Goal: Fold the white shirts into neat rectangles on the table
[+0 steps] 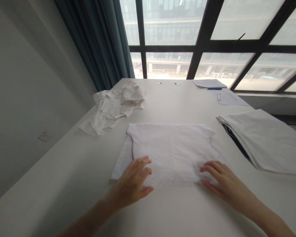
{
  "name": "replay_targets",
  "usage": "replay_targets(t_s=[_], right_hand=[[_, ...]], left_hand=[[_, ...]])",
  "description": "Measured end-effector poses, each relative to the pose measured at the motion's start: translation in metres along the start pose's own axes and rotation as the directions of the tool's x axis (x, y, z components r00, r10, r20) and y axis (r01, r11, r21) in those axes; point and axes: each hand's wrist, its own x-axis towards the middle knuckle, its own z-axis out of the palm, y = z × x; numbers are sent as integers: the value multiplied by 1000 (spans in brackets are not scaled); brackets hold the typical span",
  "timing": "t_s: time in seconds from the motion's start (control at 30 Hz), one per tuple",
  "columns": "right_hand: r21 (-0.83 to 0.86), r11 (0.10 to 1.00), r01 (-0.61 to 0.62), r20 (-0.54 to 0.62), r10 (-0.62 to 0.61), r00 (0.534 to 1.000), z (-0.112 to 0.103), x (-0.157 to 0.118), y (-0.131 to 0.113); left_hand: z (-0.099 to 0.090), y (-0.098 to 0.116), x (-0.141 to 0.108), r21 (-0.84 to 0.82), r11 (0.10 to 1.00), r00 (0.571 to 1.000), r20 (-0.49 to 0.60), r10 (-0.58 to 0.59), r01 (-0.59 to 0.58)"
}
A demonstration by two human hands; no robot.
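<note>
A white garment, folded over so that parts of a lower layer stick out at both sides, lies flat on the white table. My left hand rests at its lower left part with the fingers apart. On the lower right part is my right hand, its fingers bent and spread, with the thumb near the garment's front edge. Neither hand visibly grips the cloth.
Crumpled white cloth lies at the back left. A folded white cloth with something dark inside sits at the right. Papers and a blue pen lie at the back right, before the windows. A curtain hangs behind.
</note>
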Motion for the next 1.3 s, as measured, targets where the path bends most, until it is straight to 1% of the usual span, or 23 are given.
replay_targets(t_s=[0.03,0.1,0.17,0.27,0.4,0.5,0.6,0.7,0.77,0.83,0.9,0.97,1.03,1.13,1.23,1.3], right_hand=[[18,997,74,36,-74,997,2,4,-8],[28,987,156,61,-157,986,8,9,-18],[25,980,196,37,-197,980,13,10,-19],[34,972,233,-5,-233,973,19,8,-12],[66,976,207,1,-207,978,19,3,-5],[93,982,166,37,-170,985,16,1,-5],[113,984,134,63,-142,988,12,2,-6],[130,986,108,73,-118,990,8,4,-6],[135,984,113,55,-121,991,6,5,-7],[139,981,138,3,-140,990,5,4,-7],[135,978,157,-46,-152,987,4,3,-7],[130,977,171,-55,-165,985,3,2,-7],[129,975,183,-23,-182,983,4,3,-7],[154,974,169,72,-182,981,5,4,-8],[194,971,139,160,-172,972,1,6,-8],[188,975,119,181,-153,971,-2,8,-7]], left_hand=[[2,3,2,13,999,998,30,49,-50],[8,4,4,44,995,994,66,91,-94],[13,2,4,65,993,992,81,97,-102],[16,-3,3,74,990,991,69,118,-123],[12,-10,1,58,989,990,51,132,-135],[11,-16,0,82,989,989,91,120,-127],[11,-21,-2,137,986,987,147,71,-91],[12,-25,-5,188,981,985,171,9,-42],[13,-27,-8,206,978,984,180,-10,-27],[14,-28,-10,206,978,984,176,-24,-13],[17,-29,-11,197,980,987,153,-39,8],[20,-31,-12,179,983,991,121,-54,31],[23,-32,-12,160,986,993,103,-61,44],[19,-30,-11,145,989,990,124,-61,43],[4,-25,-11,118,992,981,183,-56,35],[-9,-22,-9,84,996,975,217,-47,29]])
